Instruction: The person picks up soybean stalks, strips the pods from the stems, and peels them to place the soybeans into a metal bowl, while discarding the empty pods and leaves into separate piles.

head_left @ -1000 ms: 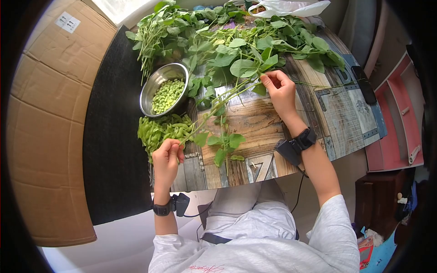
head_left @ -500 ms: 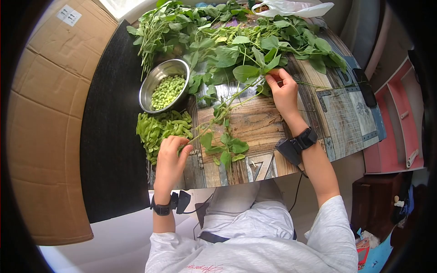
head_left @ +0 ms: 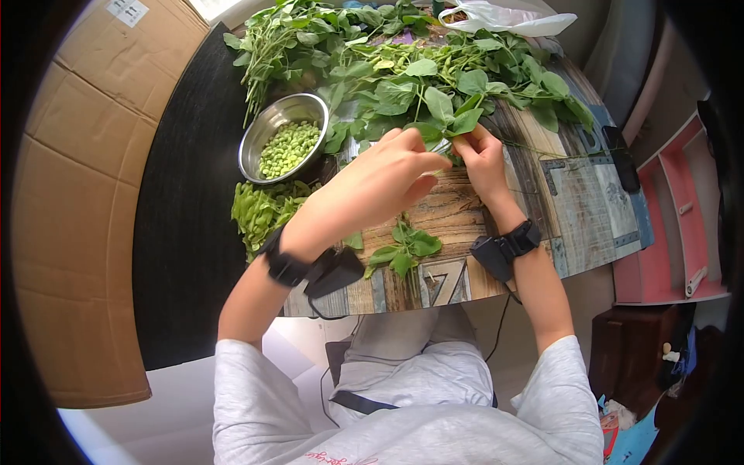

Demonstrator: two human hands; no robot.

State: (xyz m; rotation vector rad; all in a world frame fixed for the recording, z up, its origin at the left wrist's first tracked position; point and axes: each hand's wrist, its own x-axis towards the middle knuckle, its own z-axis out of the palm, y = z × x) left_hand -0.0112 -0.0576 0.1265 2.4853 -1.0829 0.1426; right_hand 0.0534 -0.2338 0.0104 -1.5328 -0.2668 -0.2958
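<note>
My right hand pinches a leafy stem over the middle of the patterned table. Beside it, my left hand reaches across with its fingers bent at the same stem; whether they hold anything is hidden. Loose leaves lie on the wood below my hands. At the left stands a steel bowl with shelled green beans in it. A pile of green pods sits in front of the bowl, partly covered by my left forearm.
Heaped leafy plants cover the table's back, with a white plastic bag behind them. A black phone-like object lies at the right edge. Cardboard stands at the left; a pink rack stands at the right.
My left hand has moved up and right from beside the pods to the stem at my right hand. My right hand has stayed nearly in place, still pinching the stem.
</note>
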